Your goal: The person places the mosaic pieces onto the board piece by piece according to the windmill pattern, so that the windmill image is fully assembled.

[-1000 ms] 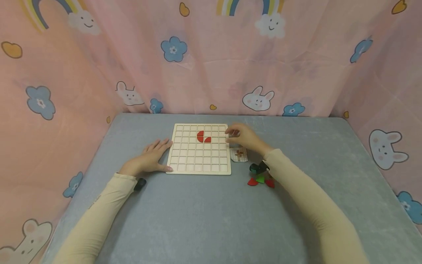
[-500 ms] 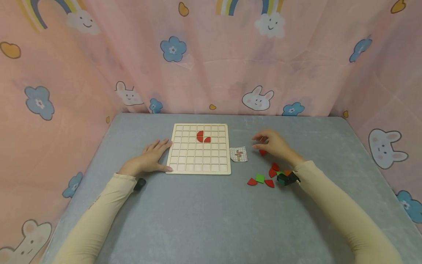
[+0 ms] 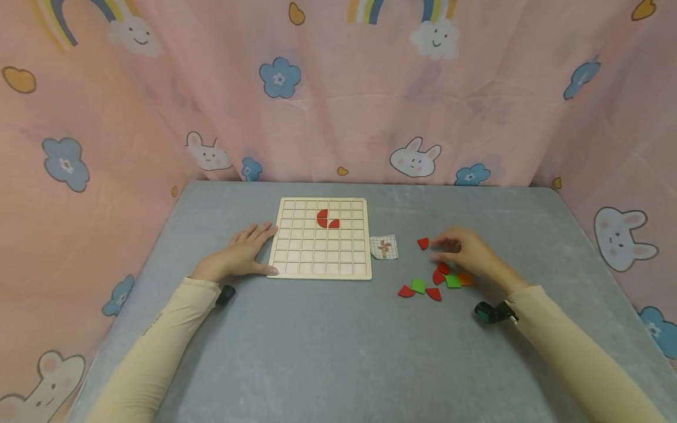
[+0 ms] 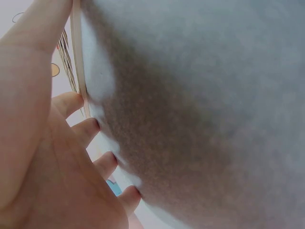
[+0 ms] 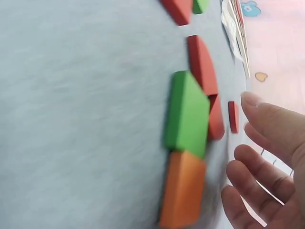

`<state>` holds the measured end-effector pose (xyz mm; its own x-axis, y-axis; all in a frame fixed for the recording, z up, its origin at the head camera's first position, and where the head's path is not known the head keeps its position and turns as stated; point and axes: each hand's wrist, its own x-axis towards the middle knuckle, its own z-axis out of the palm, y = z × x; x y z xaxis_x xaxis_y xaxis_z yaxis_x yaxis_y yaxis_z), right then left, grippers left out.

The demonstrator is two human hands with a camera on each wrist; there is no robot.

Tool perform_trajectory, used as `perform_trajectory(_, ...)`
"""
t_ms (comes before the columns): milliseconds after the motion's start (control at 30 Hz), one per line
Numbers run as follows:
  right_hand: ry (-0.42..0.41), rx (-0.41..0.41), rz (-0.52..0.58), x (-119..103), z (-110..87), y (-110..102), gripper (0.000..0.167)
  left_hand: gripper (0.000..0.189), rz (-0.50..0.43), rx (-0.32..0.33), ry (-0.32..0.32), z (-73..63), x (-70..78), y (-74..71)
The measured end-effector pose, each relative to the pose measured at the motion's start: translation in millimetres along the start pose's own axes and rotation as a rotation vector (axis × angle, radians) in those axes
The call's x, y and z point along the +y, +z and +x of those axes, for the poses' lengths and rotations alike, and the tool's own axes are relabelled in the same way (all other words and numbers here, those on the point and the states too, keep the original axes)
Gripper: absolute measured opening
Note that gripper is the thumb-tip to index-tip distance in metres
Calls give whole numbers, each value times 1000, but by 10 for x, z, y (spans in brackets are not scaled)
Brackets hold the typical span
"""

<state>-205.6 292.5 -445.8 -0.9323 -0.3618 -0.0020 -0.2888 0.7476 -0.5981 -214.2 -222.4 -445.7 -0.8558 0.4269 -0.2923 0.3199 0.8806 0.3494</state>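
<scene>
My left hand (image 3: 235, 255) rests against the left edge of a pale wooden grid board (image 3: 319, 252), fingers spread, thumb at its near corner. On the board sit several red quarter-circle tiles (image 3: 322, 218). My right hand (image 3: 468, 252) hovers right of the board, fingers loosely bent and holding nothing. Just left of its fingertips lies a single red tile (image 3: 423, 243). Below the hand are more red tiles (image 3: 439, 277), a green square tile (image 5: 188, 114) and an orange tile (image 5: 183, 191); the right wrist view shows the hand apart from them.
A small card (image 3: 384, 247) printed with a grid and a pinwheel-like figure lies against the board's right edge. Another green square tile (image 3: 418, 286) lies between two red tiles nearer the front. A pink patterned curtain (image 3: 338, 117) surrounds the grey table (image 3: 317, 352).
My right hand has moved from the board's right edge rightward and nearer, past the single red tile, which is now uncovered. The loose tiles have come into view. My left hand stays put.
</scene>
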Motion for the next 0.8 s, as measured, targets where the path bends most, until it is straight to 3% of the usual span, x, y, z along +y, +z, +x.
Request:
perform_trajectory(400,-4,49,-4,140,-339,16,25,110,-7,-1,-2,9,5,0)
perform_trajectory(800,-2,115,-17,137,-411,103,23,110,2,-5,-9,18,6,-7)
